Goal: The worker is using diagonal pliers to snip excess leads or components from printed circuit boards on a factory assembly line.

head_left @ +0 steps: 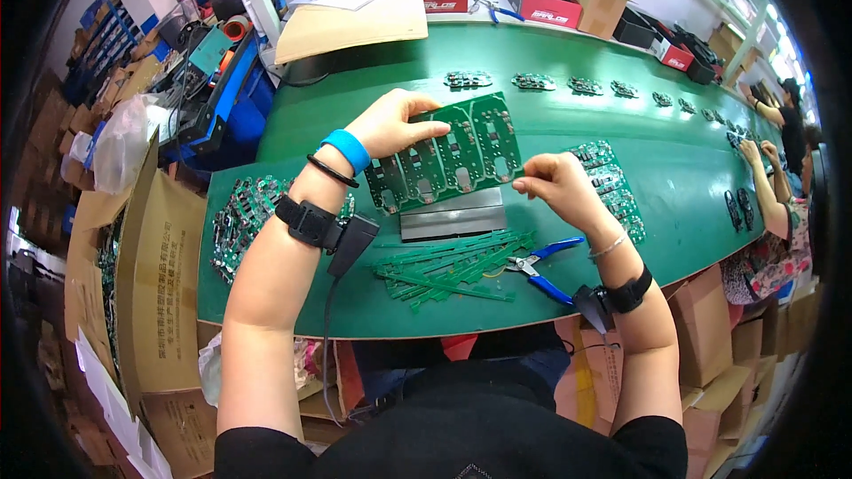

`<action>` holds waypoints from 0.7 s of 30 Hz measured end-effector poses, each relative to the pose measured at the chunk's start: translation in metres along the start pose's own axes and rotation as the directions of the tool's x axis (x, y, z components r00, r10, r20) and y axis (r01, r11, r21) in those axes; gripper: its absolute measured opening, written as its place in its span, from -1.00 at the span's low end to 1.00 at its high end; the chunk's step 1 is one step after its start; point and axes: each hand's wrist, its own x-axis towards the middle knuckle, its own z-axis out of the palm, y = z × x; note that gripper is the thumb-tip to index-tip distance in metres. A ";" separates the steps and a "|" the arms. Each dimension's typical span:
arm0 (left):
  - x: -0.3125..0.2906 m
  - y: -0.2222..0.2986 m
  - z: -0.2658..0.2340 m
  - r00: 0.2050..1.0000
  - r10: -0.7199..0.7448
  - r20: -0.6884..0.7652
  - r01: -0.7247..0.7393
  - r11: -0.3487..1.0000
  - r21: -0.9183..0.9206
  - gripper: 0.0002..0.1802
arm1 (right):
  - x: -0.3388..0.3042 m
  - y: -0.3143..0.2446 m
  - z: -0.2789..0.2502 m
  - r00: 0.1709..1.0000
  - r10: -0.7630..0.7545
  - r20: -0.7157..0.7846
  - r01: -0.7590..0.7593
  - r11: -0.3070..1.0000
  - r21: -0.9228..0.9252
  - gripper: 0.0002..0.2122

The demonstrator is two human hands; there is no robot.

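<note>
A green circuit board panel (448,155), made of several joined boards, is tilted up in front of me. My left hand (404,124) grips its upper left part, thumb across the near face. At the panel's lower right corner is my right hand (564,184), thumb and fingertips pinched together; whether they touch the corner I cannot tell. Just below the panel sits a grey metal block (453,217). Nearer to me lies a pile of thin green board strips (444,268). Blue-handled side cutters (543,268) rest beside the strips.
Loose small boards (244,222) are heaped at the left, and a stack of panels (611,186) lies at the right. Small assemblies (534,82) run in a row across the green table (373,62). Cardboard boxes (160,275) stand left. A co-worker's hands (759,155) are at far right.
</note>
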 end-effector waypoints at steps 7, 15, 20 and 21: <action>-0.010 -0.009 0.010 0.984 -0.076 0.164 0.078 0.997 -0.010 -0.64 | -0.043 0.007 0.023 0.927 -0.357 -0.119 0.353 0.934 -0.048 -0.89; -0.016 -0.021 -0.002 0.970 -0.158 0.187 0.185 0.973 -0.140 -0.62 | -0.060 -0.008 0.024 0.911 -0.408 -0.055 0.323 0.792 -0.518 -0.60; -0.015 -0.002 0.011 0.968 -0.076 0.237 0.140 0.954 -0.265 -0.61 | -0.028 -0.046 0.034 0.523 -0.839 0.150 0.556 0.202 -0.807 -0.60; -0.016 -0.001 0.012 0.972 -0.079 0.222 0.121 0.975 -0.186 -0.59 | -0.018 -0.043 0.039 0.487 -0.864 0.129 0.589 0.216 -0.779 -0.69</action>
